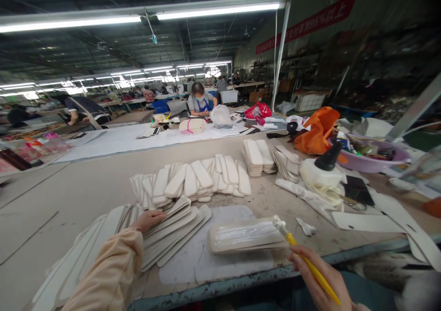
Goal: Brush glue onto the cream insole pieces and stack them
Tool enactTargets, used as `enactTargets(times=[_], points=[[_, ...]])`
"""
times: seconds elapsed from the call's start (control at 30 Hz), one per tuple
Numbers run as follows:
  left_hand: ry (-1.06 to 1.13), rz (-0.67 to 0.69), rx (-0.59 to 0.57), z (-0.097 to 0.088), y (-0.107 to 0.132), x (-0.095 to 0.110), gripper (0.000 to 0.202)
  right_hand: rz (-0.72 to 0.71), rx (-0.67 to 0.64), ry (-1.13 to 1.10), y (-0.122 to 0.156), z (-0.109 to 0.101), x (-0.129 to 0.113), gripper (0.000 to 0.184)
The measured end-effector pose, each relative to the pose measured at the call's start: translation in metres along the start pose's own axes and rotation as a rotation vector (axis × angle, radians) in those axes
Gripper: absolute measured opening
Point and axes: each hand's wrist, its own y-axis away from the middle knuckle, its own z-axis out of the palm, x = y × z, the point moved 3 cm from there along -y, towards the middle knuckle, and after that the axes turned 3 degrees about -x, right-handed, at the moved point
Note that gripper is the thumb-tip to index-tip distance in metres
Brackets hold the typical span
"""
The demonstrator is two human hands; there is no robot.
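Observation:
My right hand (319, 274) is closed round a brush (306, 260) with a yellow handle. White paste coats its bristles, which are at the right end of a stack of pale strips (241, 238) with rounded ends. The top strip has a glossy, wet-looking surface. My left hand (149, 221) grips the edge of a pale strip (177, 207) at the top of a fanned pile (175, 242); part of its fingers is hidden. Under the glossy stack lies a whitish sheet (186, 267).
More piles of strips (193, 178) stand behind my hands. At right are a white bottle (324, 175) with a black nozzle, scissors (354, 203), a purple basin (372, 161) and an orange bag (317, 129). A co-worker (200, 100) sits across the table.

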Motion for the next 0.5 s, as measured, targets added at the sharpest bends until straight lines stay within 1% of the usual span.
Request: enactTargets(times=[0.1, 0.2, 0.23, 0.3, 0.37, 0.43, 0.47, 0.5], points=[[-0.008, -0.001, 0.008, 0.003, 0.003, 0.002, 0.053, -0.05, -0.004, 0.019, -0.004, 0.002, -0.006, 0.022], [-0.028, -0.012, 0.035, 0.003, 0.0, 0.0, 0.041, -0.059, 0.0, 0.005, -0.007, 0.004, -0.013, 0.022], [-0.041, -0.009, 0.06, 0.001, -0.002, 0.0, 0.037, -0.064, 0.002, 0.001, -0.008, 0.006, -0.015, 0.023], [-0.091, 0.006, 0.2, -0.008, -0.002, 0.006, 0.029, -0.07, 0.011, 0.007, -0.01, 0.007, -0.017, 0.024], [-0.174, 0.054, 0.41, -0.02, 0.005, 0.026, 0.025, -0.065, 0.019, 0.026, -0.011, 0.006, -0.016, 0.025], [-0.269, 0.161, 0.563, -0.026, 0.022, 0.063, 0.024, -0.036, 0.031, 0.026, -0.013, 0.005, -0.013, 0.022], [-0.301, 0.241, 0.594, -0.024, 0.032, 0.086, 0.024, -0.017, 0.047, 0.005, -0.015, 0.005, -0.011, 0.018], [-0.311, 0.335, 0.58, -0.018, 0.043, 0.112, 0.024, 0.002, 0.074, -0.031, -0.018, 0.005, -0.011, 0.014]])
